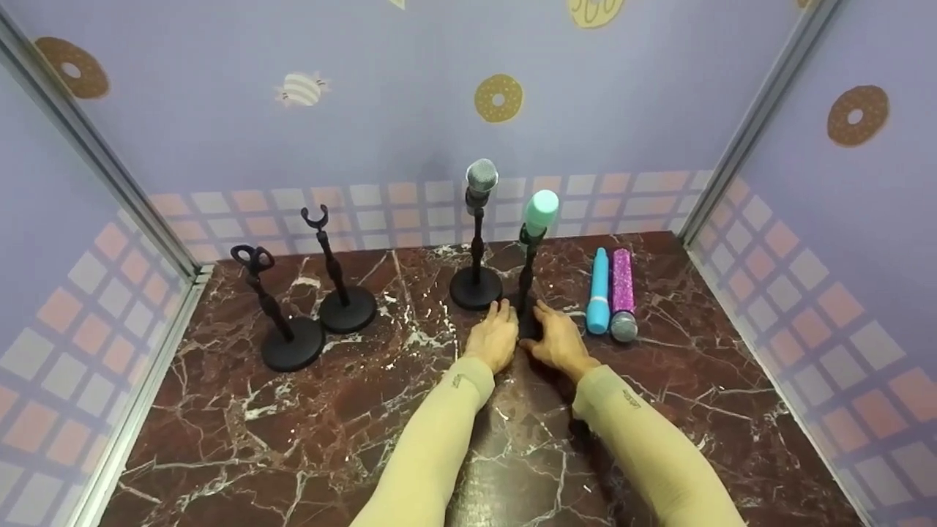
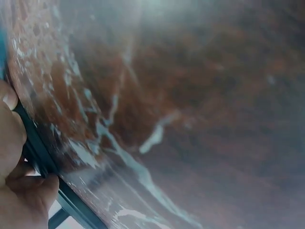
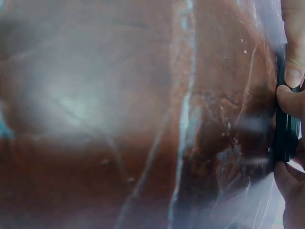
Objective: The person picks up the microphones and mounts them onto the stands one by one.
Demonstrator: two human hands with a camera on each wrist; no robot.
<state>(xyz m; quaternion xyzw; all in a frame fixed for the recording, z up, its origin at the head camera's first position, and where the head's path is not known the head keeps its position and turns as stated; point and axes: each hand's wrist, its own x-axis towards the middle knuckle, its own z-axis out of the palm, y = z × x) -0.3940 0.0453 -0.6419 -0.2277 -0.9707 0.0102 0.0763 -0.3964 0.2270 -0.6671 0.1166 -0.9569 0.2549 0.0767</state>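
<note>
Gripping one stand base [image 3: 286, 130], left hand [image 1: 493, 340] and right hand [image 1: 561, 342] curl over marble [image 1: 351, 432]; lilac walls [image 1: 410, 124] rise behind.

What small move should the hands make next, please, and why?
Probably let go of the black stand: it already holds the mint microphone. The left hand and right hand are at its base, while the blue microphone and pink microphone lie unmounted and two other stands are empty.

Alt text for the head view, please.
Left hand and right hand grip a microphone stand holding a mint microphone. Behind, another stand holds a silver-headed microphone; two bare stands left, a blue microphone and glittery magenta microphone right.
</note>
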